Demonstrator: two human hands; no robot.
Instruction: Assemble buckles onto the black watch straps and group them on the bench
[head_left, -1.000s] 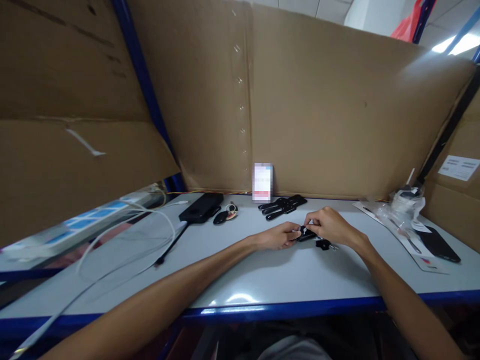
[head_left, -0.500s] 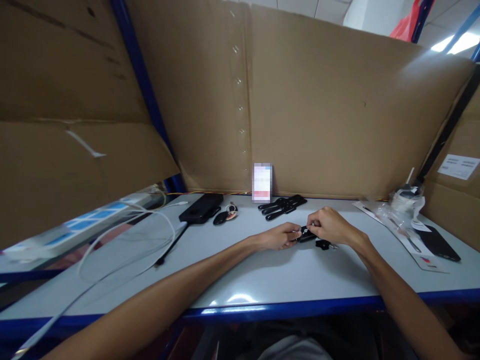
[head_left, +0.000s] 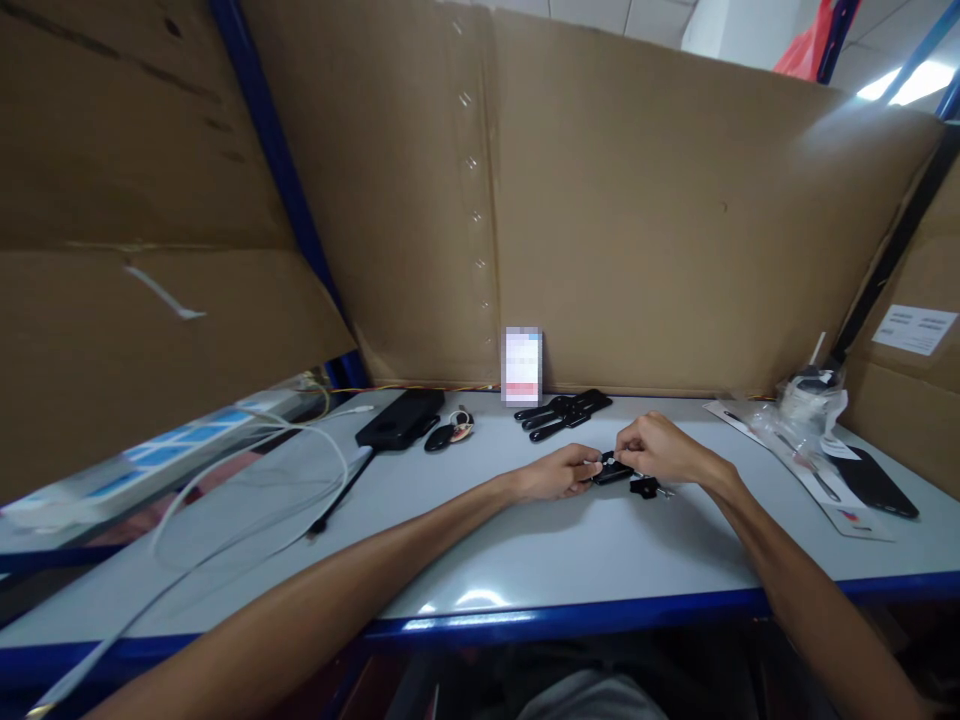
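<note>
My left hand is closed, thumb and fingers gripping the left end of a small black block-like part with a bright metal spot on its top. It is held low over the table. At the part's right end my right hand is closed in a pinch from above. Its fingertips hide whatever is between them. Just below the right hand lies a black knob-like piece, with small metal pins or screws beside it. Beyond the hands, flat black arm-shaped pieces lie on the table.
A lit phone leans on the cardboard wall. Left of it are a key fob, a black box, a white cable and a power strip. Right: a plastic bag, a dark phone, a card.
The view has shifted very slightly. My right fingertips look a little farther from my left hand, and more of the black part shows. Both hands otherwise stay in place.
</note>
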